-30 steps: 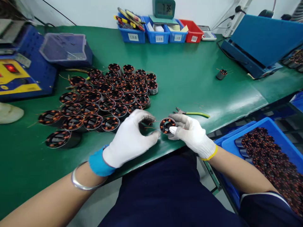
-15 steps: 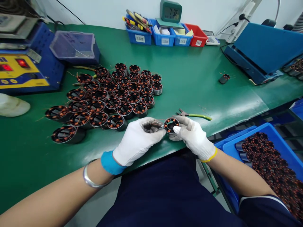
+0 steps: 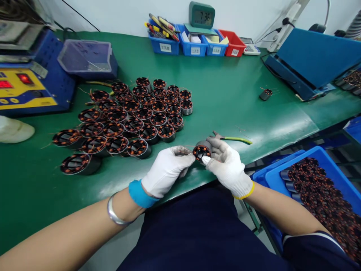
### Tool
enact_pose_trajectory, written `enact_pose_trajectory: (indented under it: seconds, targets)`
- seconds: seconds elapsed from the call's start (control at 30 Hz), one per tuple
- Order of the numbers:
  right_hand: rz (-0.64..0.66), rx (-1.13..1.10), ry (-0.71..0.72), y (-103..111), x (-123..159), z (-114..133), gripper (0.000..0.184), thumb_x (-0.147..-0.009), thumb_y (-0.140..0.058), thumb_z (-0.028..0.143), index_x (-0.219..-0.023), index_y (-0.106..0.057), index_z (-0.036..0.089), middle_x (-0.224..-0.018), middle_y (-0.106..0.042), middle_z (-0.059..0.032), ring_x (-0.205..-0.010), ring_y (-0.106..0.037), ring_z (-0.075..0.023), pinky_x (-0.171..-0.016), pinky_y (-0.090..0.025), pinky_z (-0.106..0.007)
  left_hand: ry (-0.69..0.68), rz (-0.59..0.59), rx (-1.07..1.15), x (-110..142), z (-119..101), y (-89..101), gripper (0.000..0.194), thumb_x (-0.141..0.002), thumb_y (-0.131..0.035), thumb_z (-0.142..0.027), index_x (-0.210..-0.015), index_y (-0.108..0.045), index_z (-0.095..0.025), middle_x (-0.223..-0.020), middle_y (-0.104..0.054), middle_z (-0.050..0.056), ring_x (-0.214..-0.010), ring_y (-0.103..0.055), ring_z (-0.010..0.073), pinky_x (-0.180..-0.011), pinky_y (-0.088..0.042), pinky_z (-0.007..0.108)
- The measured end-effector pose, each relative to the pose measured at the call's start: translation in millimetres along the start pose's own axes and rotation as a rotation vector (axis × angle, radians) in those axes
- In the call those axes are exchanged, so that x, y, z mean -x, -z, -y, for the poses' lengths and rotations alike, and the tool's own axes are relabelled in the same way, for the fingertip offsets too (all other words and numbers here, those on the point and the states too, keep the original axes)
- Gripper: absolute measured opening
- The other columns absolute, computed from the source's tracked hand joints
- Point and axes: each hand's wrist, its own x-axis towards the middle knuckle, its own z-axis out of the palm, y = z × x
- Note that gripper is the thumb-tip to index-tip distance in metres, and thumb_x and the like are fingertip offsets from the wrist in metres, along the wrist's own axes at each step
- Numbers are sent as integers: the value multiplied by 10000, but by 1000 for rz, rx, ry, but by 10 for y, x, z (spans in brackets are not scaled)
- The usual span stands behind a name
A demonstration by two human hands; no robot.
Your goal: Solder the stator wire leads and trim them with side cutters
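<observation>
In my gloved right hand (image 3: pixel 227 162) is a motor stator (image 3: pixel 202 151), a dark ring wound with copper wire, tilted so its open end faces me. The thumb presses into its bore and the fingers wrap its outer side. My gloved left hand (image 3: pixel 170 163) pinches at the stator's left edge, where a thin copper wire (image 3: pixel 186 146) shows by the fingertips. Just beyond the right hand lie cutting pliers (image 3: pixel 232 139) with green handles. Many like stators (image 3: pixel 138 148) stand in a cluster to the left on the green table (image 3: pixel 220 86).
A blue crate (image 3: pixel 272 173) full of stators is at the lower right. One lone stator (image 3: pixel 266 94) stands near a blue machine (image 3: pixel 313 64). Tool boxes (image 3: pixel 165 47) and a clock (image 3: pixel 201 15) line the wall. A yellow-fronted device (image 3: pixel 25 88) and a clear bin (image 3: pixel 87 60) stand left.
The stator has tipped so its open end turns more toward me. My left hand has shifted slightly right and down, and its fingers have closed more at the wire.
</observation>
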Motion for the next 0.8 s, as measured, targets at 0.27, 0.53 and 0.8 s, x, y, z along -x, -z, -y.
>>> enact_pose_trajectory:
  seconds: [0.27,0.53,0.8]
  targets:
    - [26,-91,-163,27,18,105,642,-582,-802,338,-1137,-508,206,-1100,-649,-87,-1012,-636,-262,-773,-592,-408,-175,170,51,5,62,53,119,-631,-608,-183,-658,-492,-186,-466,-493,-67,-423,-423,77,-432,-310,209]
    - [2,-84,-129,36,17,135,621,-573,-795,306,-1109,-502,191,-1072,-645,-91,-1042,-619,-258,-802,-580,-390,-194,53,-215,41,-30,-90,206,-720,-664,-285,-608,-533,-173,-503,-551,-29,-451,-498,105,-466,-407,238]
    - [25,-111,-90,48,53,156,616,-587,-805,307,-1112,-497,213,-1061,-631,-80,-985,-640,-240,-798,-583,-401,-529,-252,66,-87,-140,144,257,-846,-565,-478,-798,-575,-225,-662,-568,-15,-597,-562,141,-532,-459,271]
